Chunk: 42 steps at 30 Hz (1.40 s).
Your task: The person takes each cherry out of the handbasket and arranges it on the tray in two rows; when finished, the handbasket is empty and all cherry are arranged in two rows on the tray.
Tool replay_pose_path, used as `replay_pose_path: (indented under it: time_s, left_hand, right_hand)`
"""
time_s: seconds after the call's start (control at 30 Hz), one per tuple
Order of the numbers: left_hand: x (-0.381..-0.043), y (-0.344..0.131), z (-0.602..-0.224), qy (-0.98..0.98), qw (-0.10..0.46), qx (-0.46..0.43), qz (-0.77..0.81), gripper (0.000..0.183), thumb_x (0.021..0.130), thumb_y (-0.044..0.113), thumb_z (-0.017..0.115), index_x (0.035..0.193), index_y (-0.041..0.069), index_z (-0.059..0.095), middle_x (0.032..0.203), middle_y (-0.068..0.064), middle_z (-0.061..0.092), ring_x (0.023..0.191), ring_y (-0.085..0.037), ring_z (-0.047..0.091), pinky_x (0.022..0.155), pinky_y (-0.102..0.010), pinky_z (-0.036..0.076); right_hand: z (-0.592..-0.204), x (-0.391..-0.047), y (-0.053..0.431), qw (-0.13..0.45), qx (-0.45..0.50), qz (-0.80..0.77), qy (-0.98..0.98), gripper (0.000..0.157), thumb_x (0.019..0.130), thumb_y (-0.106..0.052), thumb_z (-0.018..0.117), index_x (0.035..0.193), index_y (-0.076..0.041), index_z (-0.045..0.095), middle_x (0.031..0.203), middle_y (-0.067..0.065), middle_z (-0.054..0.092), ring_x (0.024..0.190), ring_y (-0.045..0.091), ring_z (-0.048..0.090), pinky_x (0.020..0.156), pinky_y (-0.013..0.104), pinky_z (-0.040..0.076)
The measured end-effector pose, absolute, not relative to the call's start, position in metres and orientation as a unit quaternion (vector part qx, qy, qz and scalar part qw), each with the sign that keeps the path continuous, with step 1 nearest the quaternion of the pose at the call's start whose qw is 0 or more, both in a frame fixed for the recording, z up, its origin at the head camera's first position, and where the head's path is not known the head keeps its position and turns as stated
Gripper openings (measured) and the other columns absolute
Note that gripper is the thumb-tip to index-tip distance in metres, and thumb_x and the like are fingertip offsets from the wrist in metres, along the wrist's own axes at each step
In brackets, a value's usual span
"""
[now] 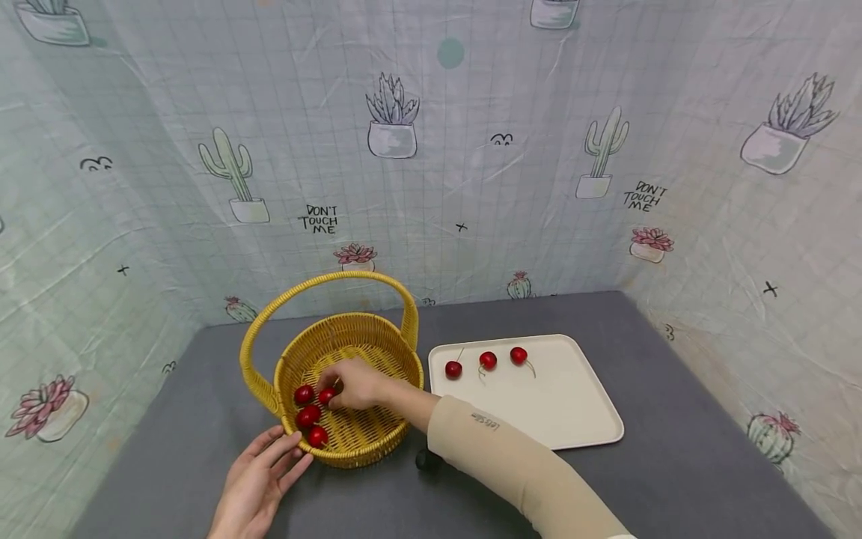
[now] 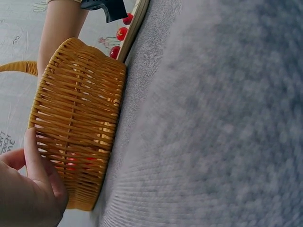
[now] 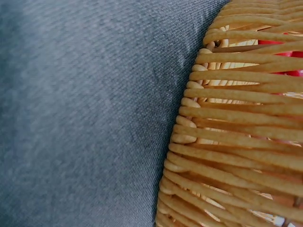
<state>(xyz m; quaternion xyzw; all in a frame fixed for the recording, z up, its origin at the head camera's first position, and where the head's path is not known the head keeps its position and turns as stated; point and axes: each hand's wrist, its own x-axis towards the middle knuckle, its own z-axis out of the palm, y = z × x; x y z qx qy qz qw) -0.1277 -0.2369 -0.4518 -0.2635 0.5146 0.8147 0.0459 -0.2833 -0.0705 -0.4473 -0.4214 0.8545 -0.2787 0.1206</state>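
Note:
A yellow woven basket [image 1: 357, 326] with a tall handle stands on the left of the grey table. Inside it my right hand [image 1: 353, 383] pinches a red cherry [image 1: 327, 396] between thumb and fingers. Beside that lie three more cherries [image 1: 308, 416], against the basket's left side. My left hand [image 1: 252, 479] touches the near left rim with nearly straight fingers; the left wrist view shows this hand [image 2: 33, 189] against the woven wall [image 2: 71, 118]. In the right wrist view the basket's side [image 3: 246, 113] fills the right, with red cherries glimpsed through the weave.
Right of the basket lies a cream tray [image 1: 552, 397] with three stemmed cherries [image 1: 488, 361] along its far left part. A small black object [image 1: 426, 460] shows under the right forearm. Behind the table [image 1: 168, 419] hangs a cloth [image 1: 431, 180] printed with cacti.

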Motion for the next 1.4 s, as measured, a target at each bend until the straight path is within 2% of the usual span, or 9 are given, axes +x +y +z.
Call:
replay_pose_path:
  time_s: [0.2, 0.43, 0.73, 0.9, 1.23, 1.4]
  left_hand:
    - [-0.129, -0.236, -0.452, 0.513, 0.044, -0.262, 0.816, 0.018, 0.102, 0.006, 0.064, 0.107, 0.018, 0.053, 0.098, 0.003, 0.062, 0.087, -0.01, 0.065, 0.097, -0.036, 0.059]
    - [-0.129, -0.239, -0.452, 0.52, 0.05, -0.266, 0.81, 0.019, 0.101, 0.006, 0.065, 0.107, 0.019, 0.052, 0.1, 0.003, 0.061, 0.087, -0.01, 0.065, 0.097, -0.036, 0.059]
    - [-0.13, -0.239, -0.452, 0.518, 0.05, -0.263, 0.813, 0.02, 0.102, 0.006, 0.065, 0.11, 0.018, 0.051, 0.102, 0.003, 0.061, 0.088, -0.009, 0.065, 0.098, -0.035, 0.059]
    - [-0.13, -0.238, -0.453, 0.508, 0.047, -0.266, 0.818, 0.018, 0.102, 0.005, 0.064, 0.107, 0.019, 0.053, 0.101, 0.002, 0.061, 0.087, -0.009, 0.065, 0.098, -0.035, 0.059]
    - [-0.131, -0.239, -0.451, 0.512, 0.046, -0.264, 0.816, 0.018, 0.102, 0.005, 0.064, 0.106, 0.019, 0.054, 0.1, 0.003, 0.062, 0.087, -0.01, 0.065, 0.098, -0.036, 0.059]
    - [-0.13, -0.238, -0.451, 0.519, 0.048, -0.264, 0.811, 0.021, 0.101, 0.006, 0.066, 0.11, 0.019, 0.052, 0.104, 0.003, 0.06, 0.089, -0.011, 0.066, 0.098, -0.036, 0.059]
  right_hand:
    - [-0.442, -0.281, -0.063, 0.132, -0.412, -0.298, 0.851, 0.027, 0.094, -0.009, 0.077, 0.121, -0.009, 0.071, 0.112, -0.001, 0.071, 0.101, 0.006, 0.063, 0.083, 0.013, 0.052]
    - [-0.434, -0.278, -0.057, 0.127, -0.41, -0.307, 0.849, 0.023, 0.093, -0.009, 0.078, 0.115, -0.01, 0.073, 0.102, -0.006, 0.07, 0.092, 0.003, 0.062, 0.077, 0.013, 0.051]
    - [-0.419, -0.278, -0.037, 0.144, -0.414, -0.347, 0.829, 0.029, 0.092, -0.004, 0.077, 0.12, -0.009, 0.072, 0.109, -0.007, 0.07, 0.101, 0.005, 0.064, 0.084, 0.014, 0.053]
    - [-0.417, -0.278, -0.022, 0.14, -0.413, -0.349, 0.83, 0.026, 0.093, -0.006, 0.077, 0.118, -0.012, 0.074, 0.106, -0.01, 0.07, 0.101, 0.004, 0.063, 0.085, 0.015, 0.052]
    - [-0.403, -0.271, 0.005, 0.147, -0.43, -0.365, 0.812, 0.029, 0.092, -0.008, 0.08, 0.12, -0.012, 0.073, 0.115, -0.009, 0.069, 0.109, 0.006, 0.063, 0.096, 0.024, 0.055]
    - [-0.397, -0.262, 0.021, 0.154, -0.412, -0.397, 0.806, 0.027, 0.092, -0.007, 0.079, 0.117, -0.012, 0.072, 0.114, -0.009, 0.069, 0.108, 0.006, 0.065, 0.09, 0.022, 0.057]
